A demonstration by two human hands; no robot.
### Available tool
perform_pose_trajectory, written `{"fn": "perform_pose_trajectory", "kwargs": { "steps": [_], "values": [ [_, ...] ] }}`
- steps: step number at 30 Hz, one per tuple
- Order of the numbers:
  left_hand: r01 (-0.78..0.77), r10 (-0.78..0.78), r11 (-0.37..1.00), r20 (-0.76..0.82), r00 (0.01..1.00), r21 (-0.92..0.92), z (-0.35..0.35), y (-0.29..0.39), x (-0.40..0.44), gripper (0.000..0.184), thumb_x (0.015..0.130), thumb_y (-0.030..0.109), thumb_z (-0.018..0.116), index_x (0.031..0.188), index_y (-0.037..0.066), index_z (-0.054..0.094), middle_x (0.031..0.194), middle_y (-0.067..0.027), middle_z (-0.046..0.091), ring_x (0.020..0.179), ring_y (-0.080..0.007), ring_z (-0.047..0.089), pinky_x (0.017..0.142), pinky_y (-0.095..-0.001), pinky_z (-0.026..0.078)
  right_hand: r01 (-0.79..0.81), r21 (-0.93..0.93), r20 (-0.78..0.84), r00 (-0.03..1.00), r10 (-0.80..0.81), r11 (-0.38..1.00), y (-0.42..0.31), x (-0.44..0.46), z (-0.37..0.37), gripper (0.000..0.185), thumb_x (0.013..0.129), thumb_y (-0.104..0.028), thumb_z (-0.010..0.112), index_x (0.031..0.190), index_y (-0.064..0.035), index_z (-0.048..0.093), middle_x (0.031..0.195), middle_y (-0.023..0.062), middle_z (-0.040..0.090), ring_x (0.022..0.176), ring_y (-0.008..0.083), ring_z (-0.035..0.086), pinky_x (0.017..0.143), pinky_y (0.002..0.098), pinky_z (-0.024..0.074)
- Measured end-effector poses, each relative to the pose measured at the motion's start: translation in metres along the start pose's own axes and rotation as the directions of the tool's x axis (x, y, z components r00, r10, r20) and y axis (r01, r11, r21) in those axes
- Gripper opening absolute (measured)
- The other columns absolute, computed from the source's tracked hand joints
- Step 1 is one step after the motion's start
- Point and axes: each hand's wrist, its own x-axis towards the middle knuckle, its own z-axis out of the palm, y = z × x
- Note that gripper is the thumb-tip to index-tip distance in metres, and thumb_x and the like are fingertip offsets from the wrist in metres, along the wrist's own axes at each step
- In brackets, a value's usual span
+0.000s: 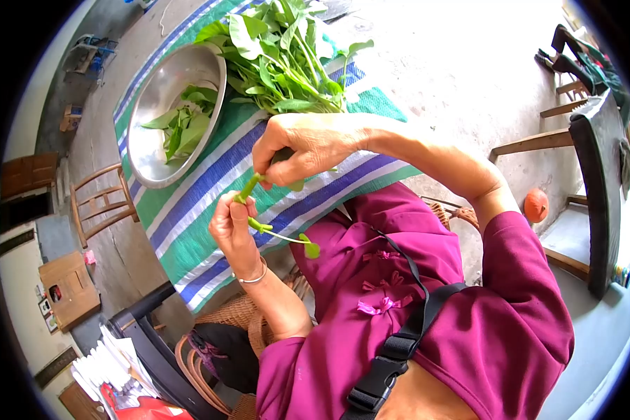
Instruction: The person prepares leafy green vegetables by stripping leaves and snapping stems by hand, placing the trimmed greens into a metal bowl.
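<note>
My left hand, with a bracelet at the wrist, pinches a green stem; a thin stalk with a small leaf hangs below its fingers. My right hand is closed on the upper end of the same stem, and bits of leaf show behind its fingers. The two hands almost touch over the striped cloth. Beyond my right hand lies a big bunch of leafy greens. To the left, a metal bowl holds some loose green leaves.
A wooden chair stands left of the table. At the right are a dark-edged chair or bench and an orange round object. Papers and a red bag sit at the lower left beside a wicker seat. Part of another person shows at the top right.
</note>
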Motion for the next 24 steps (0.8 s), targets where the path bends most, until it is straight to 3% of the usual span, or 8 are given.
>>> {"fn": "perform_pose_trajectory", "kwargs": {
  "steps": [7, 9, 10, 12, 13, 15, 19, 24],
  "values": [
    [0.056, -0.058, 0.995, -0.027, 0.998, -0.086, 0.016, 0.0, 0.006, 0.03, 0.092, 0.03, 0.05, 0.077, 0.004, 0.052, 0.065, 0.0008, 0.042, 0.061, -0.009, 0.037, 0.06, -0.0243, 0.032, 0.098, -0.126, -0.436, 0.888, -0.144, 0.987, 0.018, 0.01, 0.022, 0.018, 0.076, -0.012, 0.05, 0.079, 0.0039, 0.057, 0.067, 0.011, 0.053, 0.06, 0.0178, 0.05, 0.057, 0.032, 0.0409],
    [0.099, -0.104, 0.99, -0.049, 0.993, -0.103, 0.024, 0.0, 0.006, 0.031, 0.092, 0.03, 0.05, 0.076, 0.004, 0.05, 0.063, 0.0013, 0.041, 0.06, -0.0084, 0.037, 0.058, -0.0245, 0.03, -0.019, 0.093, -0.526, 0.848, 0.065, 0.996, 0.02, 0.009, 0.023, 0.015, 0.072, -0.011, 0.052, 0.077, 0.0016, 0.059, 0.067, 0.0095, 0.054, 0.061, 0.0187, 0.05, 0.058, 0.0327, 0.0419],
    [0.095, -0.099, 0.991, -0.034, 0.995, -0.094, 0.029, 0.003, 0.007, 0.031, 0.092, 0.03, 0.05, 0.074, 0.005, 0.049, 0.061, 0.0017, 0.04, 0.058, -0.0083, 0.036, 0.056, -0.0249, 0.03, 0.019, -0.064, -0.681, 0.73, -0.058, 0.998, 0.032, 0.011, 0.015, 0.015, 0.072, -0.014, 0.055, 0.078, -0.0012, 0.06, 0.066, 0.0084, 0.055, 0.061, 0.0172, 0.053, 0.057, 0.0317, 0.0432],
    [0.143, -0.164, 0.947, -0.05, 0.985, -0.288, 0.028, 0.001, 0.004, 0.029, 0.093, 0.032, 0.049, 0.078, 0.007, 0.05, 0.064, 0.0012, 0.041, 0.058, -0.0087, 0.037, 0.061, -0.025, 0.034, 0.137, 0.238, -0.906, 0.387, 0.17, 0.962, 0.054, 0.01, -0.016, 0.012, 0.074, -0.017, 0.058, 0.079, -0.006, 0.059, 0.065, 0.005, 0.055, 0.062, 0.0133, 0.054, 0.056, 0.0288, 0.0433],
    [0.162, -0.201, 0.909, -0.063, 0.978, -0.384, 0.023, -0.004, 0.002, 0.028, 0.093, 0.033, 0.049, 0.081, 0.007, 0.051, 0.066, 0.001, 0.042, 0.058, -0.0089, 0.038, 0.063, -0.0253, 0.036, 0.321, 0.609, -0.793, 0.232, 0.563, 0.726, 0.056, 0.004, -0.032, 0.01, 0.076, -0.018, 0.058, 0.078, -0.0079, 0.058, 0.066, 0.0027, 0.054, 0.063, 0.0109, 0.052, 0.056, 0.0269, 0.0419],
    [0.206, -0.325, 0.793, -0.112, 0.939, -0.574, 0.009, -0.012, 0.0, 0.026, 0.092, 0.034, 0.048, 0.089, 0.008, 0.051, 0.07, 0.0005, 0.044, 0.059, -0.0092, 0.039, 0.067, -0.0258, 0.038, 0.52, 0.542, -0.84, 0.307, 0.448, 0.66, 0.072, -0.009, -0.053, 0.016, 0.085, -0.02, 0.049, 0.082, -0.0051, 0.055, 0.071, 0.0015, 0.052, 0.059, 0.0112, 0.047, 0.059, 0.0254, 0.0402],
    [0.142, -0.36, 0.479, -0.046, 0.932, -0.866, -0.035, -0.032, 0.004, 0.023, 0.096, 0.027, 0.039, 0.103, 0.007, 0.05, 0.083, -0.0027, 0.051, 0.064, -0.0111, 0.045, 0.07, -0.0288, 0.042, 0.313, 0.539, -0.824, 0.391, 0.411, 0.782, 0.064, -0.013, -0.056, 0.015, 0.089, -0.016, 0.049, 0.091, -0.0058, 0.06, 0.079, 0.0034, 0.059, 0.07, 0.0121, 0.055, 0.061, 0.0232, 0.0444],
    [-0.041, -0.341, 0.373, -0.179, 0.923, -0.927, -0.088, -0.031, -0.004, 0.027, 0.096, 0.017, 0.04, 0.117, 0.001, 0.047, 0.093, -0.0069, 0.049, 0.073, -0.0146, 0.045, 0.075, -0.0308, 0.043, 0.377, 0.505, -0.833, 0.447, 0.325, 0.777, 0.057, 0.025, -0.069, 0.015, 0.09, -0.016, 0.053, 0.091, -0.0062, 0.063, 0.082, 0.0036, 0.06, 0.065, 0.0106, 0.056, 0.059, 0.0226, 0.0481]
  ]
}}
